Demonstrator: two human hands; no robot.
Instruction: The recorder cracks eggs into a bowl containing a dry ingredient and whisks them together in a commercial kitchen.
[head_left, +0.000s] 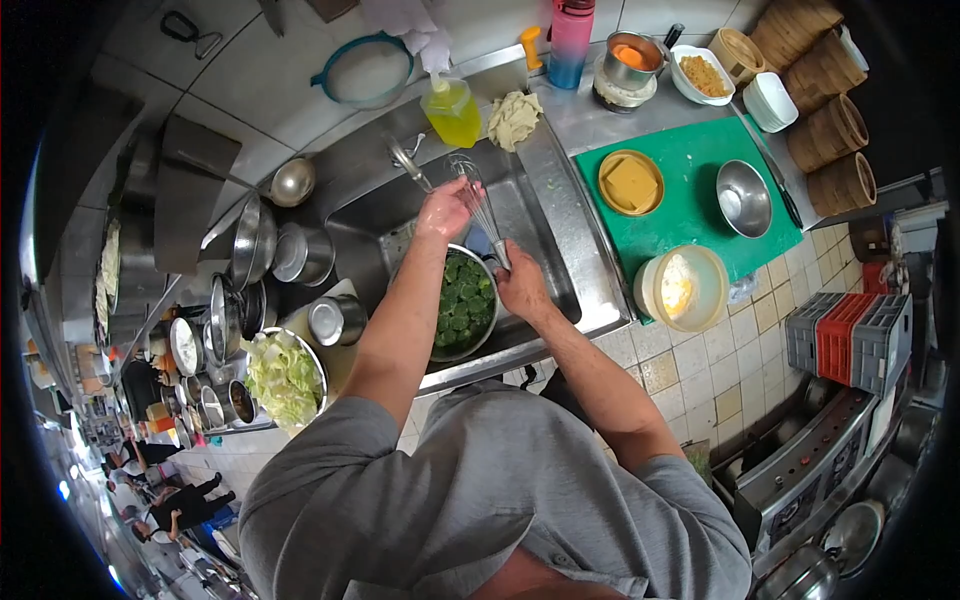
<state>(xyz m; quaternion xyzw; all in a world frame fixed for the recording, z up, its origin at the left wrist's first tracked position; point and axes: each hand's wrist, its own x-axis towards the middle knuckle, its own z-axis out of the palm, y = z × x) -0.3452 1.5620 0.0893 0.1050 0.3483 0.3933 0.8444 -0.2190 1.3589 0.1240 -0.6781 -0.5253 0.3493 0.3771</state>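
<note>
Over a stainless steel sink (559, 262), my right hand (525, 283) grips the handle of a wire whisk (486, 214). The whisk's loops point away from me, close to the faucet (409, 163). Wet and turned partly palm up, my left hand (444, 208) has its fingers at the wires; some fingertips are hidden among them. Below my hands in the sink is a round metal pot (491, 319) of dark green leafy pieces (463, 304) in liquid. My left forearm covers part of its rim.
Right of the sink, a green cutting board (682, 161) carries a steel bowl (744, 199), a yellow dish (631, 182) and a plastic tub (681, 289). A knife (784, 191) lies along its edge. Cut lettuce (285, 379) fills a bowl at left. Dish soap (451, 112) stands behind the sink.
</note>
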